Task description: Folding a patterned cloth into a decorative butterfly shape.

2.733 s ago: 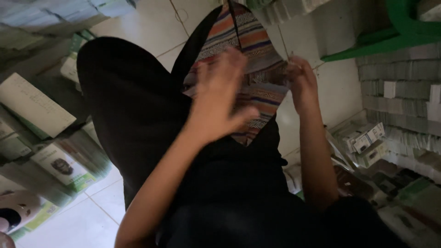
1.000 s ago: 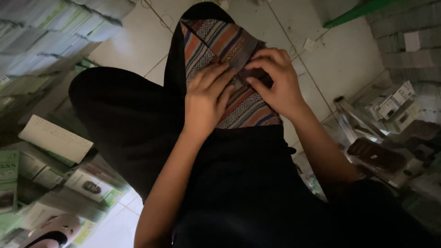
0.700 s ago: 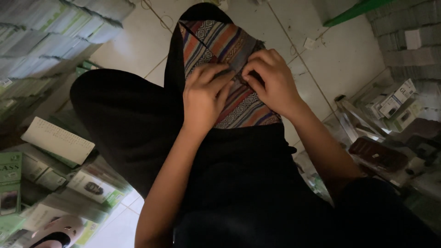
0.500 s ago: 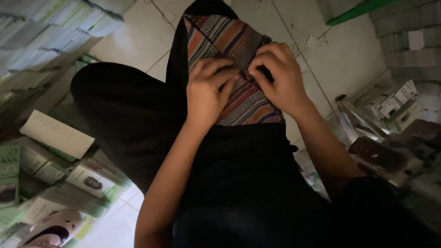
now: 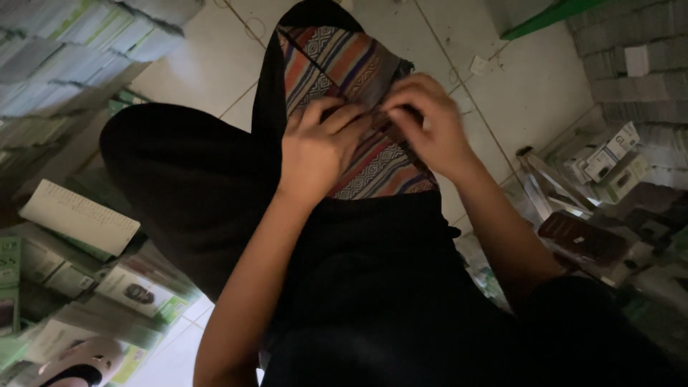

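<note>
A woven pouch [image 5: 375, 166] with orange, purple and patterned stripes lies on my leg in black trousers [image 5: 193, 179]. My left hand [image 5: 316, 149] presses on the pouch's left half, fingers curled onto the fabric near its middle. My right hand [image 5: 423, 129] is blurred and pinches the pouch at the same middle spot, fingertips almost meeting those of the left hand. What sits between the fingertips is too dark and small to make out.
Stacks of flat white-and-green packages [image 5: 64, 43] rise at the left, with loose ones [image 5: 132, 294] and a lined paper card [image 5: 79, 218] below. More stacks [image 5: 631, 64], small boxes [image 5: 605, 154] and a dark flat case [image 5: 584, 240] crowd the right. White floor tiles [image 5: 530, 93] show beyond.
Earlier the pouch was held up with my left hand sweeping across it; now it lies on my leg under both hands. Over the last second the fingers only shift slightly at its middle.
</note>
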